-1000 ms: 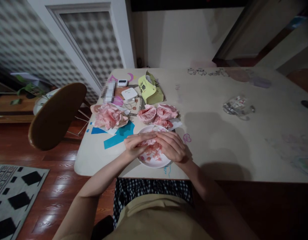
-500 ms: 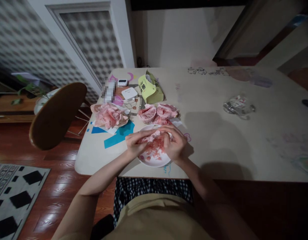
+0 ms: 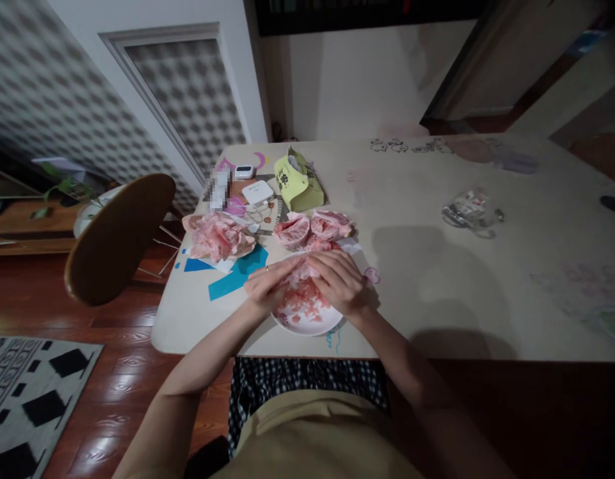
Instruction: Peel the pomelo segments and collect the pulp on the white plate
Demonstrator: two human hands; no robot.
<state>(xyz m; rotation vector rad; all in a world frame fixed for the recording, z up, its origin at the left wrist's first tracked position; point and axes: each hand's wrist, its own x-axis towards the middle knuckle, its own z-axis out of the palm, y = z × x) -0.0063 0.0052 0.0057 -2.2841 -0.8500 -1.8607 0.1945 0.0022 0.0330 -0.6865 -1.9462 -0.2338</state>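
My left hand (image 3: 268, 283) and my right hand (image 3: 341, 281) meet over a white plate (image 3: 310, 330). Between them is a pale pink pomelo segment (image 3: 305, 271), held from both sides with bent fingers that partly cover it. Loose reddish pomelo pulp (image 3: 306, 296) lies on the plate beneath. Just behind the plate sit large peeled pomelo chunks (image 3: 292, 231), with some red flesh showing. A heap of pink pomelo membranes (image 3: 220, 236) rests on the left, on a piece of peel.
A yellow-green cap (image 3: 301, 183), a white box-like device (image 3: 258, 193) and a small white gadget (image 3: 244, 171) stand at the back left. Blue paper (image 3: 237, 274) lies left of the plate. A clear plastic bag (image 3: 471, 209) is on the right. A brown chair (image 3: 118, 239) stands beyond the left edge.
My right fingers have flattened and come lower over the pomelo segment. My left hand has shifted slightly. The whole view has tilted a little.
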